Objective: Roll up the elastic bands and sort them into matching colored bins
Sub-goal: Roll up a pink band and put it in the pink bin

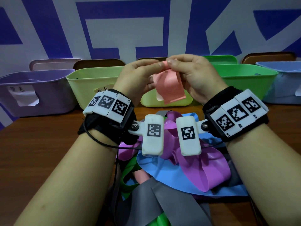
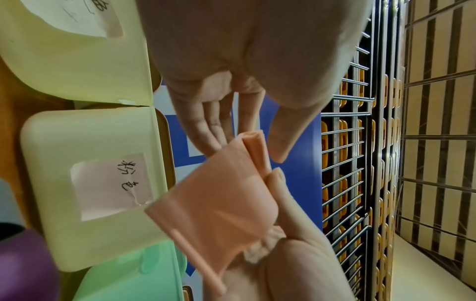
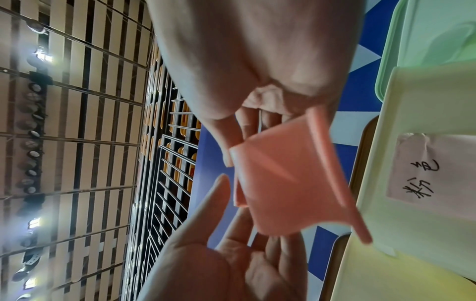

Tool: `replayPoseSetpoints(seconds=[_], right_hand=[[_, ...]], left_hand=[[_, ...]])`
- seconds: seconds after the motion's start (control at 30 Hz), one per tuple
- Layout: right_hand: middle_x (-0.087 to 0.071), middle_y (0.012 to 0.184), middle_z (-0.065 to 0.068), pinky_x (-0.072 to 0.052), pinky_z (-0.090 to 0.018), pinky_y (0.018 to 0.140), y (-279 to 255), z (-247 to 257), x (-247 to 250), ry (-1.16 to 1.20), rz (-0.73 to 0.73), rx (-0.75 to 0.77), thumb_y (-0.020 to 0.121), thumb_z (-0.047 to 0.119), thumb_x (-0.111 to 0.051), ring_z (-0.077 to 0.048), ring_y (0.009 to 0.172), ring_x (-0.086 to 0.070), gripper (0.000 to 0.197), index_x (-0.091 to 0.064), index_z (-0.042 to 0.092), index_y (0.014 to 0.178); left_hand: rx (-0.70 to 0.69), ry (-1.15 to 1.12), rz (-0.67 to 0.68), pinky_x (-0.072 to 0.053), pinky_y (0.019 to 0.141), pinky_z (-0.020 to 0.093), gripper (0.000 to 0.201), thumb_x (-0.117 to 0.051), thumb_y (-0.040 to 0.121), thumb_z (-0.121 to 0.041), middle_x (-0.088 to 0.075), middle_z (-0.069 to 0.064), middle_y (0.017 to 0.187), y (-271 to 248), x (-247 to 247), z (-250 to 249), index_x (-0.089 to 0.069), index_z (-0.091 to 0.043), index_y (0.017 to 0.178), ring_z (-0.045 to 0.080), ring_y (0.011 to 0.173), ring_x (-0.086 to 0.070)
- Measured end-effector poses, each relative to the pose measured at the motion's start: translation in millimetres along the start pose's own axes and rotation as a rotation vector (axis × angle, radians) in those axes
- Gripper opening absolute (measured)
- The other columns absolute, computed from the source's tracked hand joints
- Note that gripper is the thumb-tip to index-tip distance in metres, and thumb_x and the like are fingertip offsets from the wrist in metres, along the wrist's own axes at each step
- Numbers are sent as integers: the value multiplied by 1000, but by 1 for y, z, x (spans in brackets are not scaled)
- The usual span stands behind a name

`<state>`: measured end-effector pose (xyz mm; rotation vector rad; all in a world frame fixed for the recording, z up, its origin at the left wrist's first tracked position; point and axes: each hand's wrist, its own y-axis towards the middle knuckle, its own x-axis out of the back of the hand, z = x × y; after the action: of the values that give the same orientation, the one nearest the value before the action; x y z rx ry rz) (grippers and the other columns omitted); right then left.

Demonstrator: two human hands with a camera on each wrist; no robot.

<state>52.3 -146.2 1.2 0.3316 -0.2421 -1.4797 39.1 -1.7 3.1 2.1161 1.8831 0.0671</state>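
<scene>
I hold a salmon-pink elastic band [image 1: 169,85] up in front of the bins, its top edge rolled over. My right hand [image 1: 171,62] pinches that rolled top between thumb and fingers; the right wrist view shows the band [image 3: 288,183] hanging from the hand [image 3: 237,146]. My left hand [image 1: 153,66] meets the same edge. In the left wrist view its fingers [image 2: 206,126] lie straight against the back of the band [image 2: 219,193], and the thumb stands just off the roll. A pale yellow bin [image 1: 149,101] with a paper label stands right behind the band.
A row of bins lines the back of the wooden table: purple [image 1: 32,92], yellow-green [image 1: 91,85], green [image 1: 244,79], blue [image 1: 285,85]. Below my wrists lies a heap of loose bands: purple [image 1: 195,168], blue [image 1: 154,168], grey [image 1: 154,201], green [image 1: 128,176].
</scene>
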Motion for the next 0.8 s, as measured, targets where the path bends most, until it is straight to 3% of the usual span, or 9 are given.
replayPoseSetpoints(seconds=[0.07,0.13,0.27,0.4,0.47,0.53,0.63,0.7,0.8], right_hand=[[-70,96,-11,-56,-34,78,0,0,0,2,11,9,89,9,-63,-23,88,-68,8,-68,14,93],[-70,98,-8,-55,-35,81,-1,0,-1,8,29,2,89,11,-63,-21,88,-68,13,-67,17,100],[-68,78,1,-53,-26,65,-2,2,-3,-30,43,-52,93,32,-59,-12,69,-66,16,-67,18,91],[-69,94,-13,-54,-33,73,-1,0,-3,-67,20,-35,93,23,-60,-23,80,-66,21,-69,6,99],[-70,97,-15,-54,-35,75,0,0,-2,-58,-1,-24,92,15,-60,-24,83,-66,14,-69,6,99],[-70,98,-13,-54,-33,74,0,0,-1,-57,-13,-26,92,12,-60,-21,83,-66,9,-68,12,96],[-69,101,-11,-55,-29,72,-1,-1,-1,-44,22,-33,91,9,-60,-19,86,-66,11,-68,15,97],[-68,105,-12,-56,-28,70,-1,0,-1,-41,42,-40,90,6,-60,-20,88,-66,15,-68,15,100],[-67,108,-9,-55,-28,68,-1,0,-2,-48,34,-64,91,13,-61,-19,86,-65,18,-66,18,108]], left_hand=[[7,34,0,-50,54,17,10,-61,93,-16,-67,4,75,-1,-1,1,-67,-8,92,10,58,-60],[-16,40,-23,-48,51,16,11,-58,94,-14,-64,4,73,-1,-1,1,-67,-6,93,8,54,-58],[-40,30,-40,-54,61,18,11,-59,91,-1,-68,9,89,0,0,0,-65,-6,99,14,72,-67],[-35,1,-35,-58,68,22,18,-59,88,6,-68,11,93,1,0,0,-63,-7,100,19,80,-69],[-2,28,-42,-56,60,21,11,-63,90,-6,-70,7,85,1,0,0,-64,-8,101,16,70,-68],[31,94,-51,-51,53,20,15,-63,92,-25,-65,-1,66,1,0,1,-65,-11,95,10,55,-62],[40,113,-84,-45,47,18,20,-62,93,-29,-56,-6,52,3,2,4,-63,-9,91,5,43,-53],[33,87,-95,-45,46,18,14,-62,93,-22,-60,-5,55,5,3,5,-63,-8,90,7,44,-55],[11,76,-101,-48,51,18,5,-64,90,-14,-66,1,72,4,3,4,-64,-10,87,7,52,-61]])
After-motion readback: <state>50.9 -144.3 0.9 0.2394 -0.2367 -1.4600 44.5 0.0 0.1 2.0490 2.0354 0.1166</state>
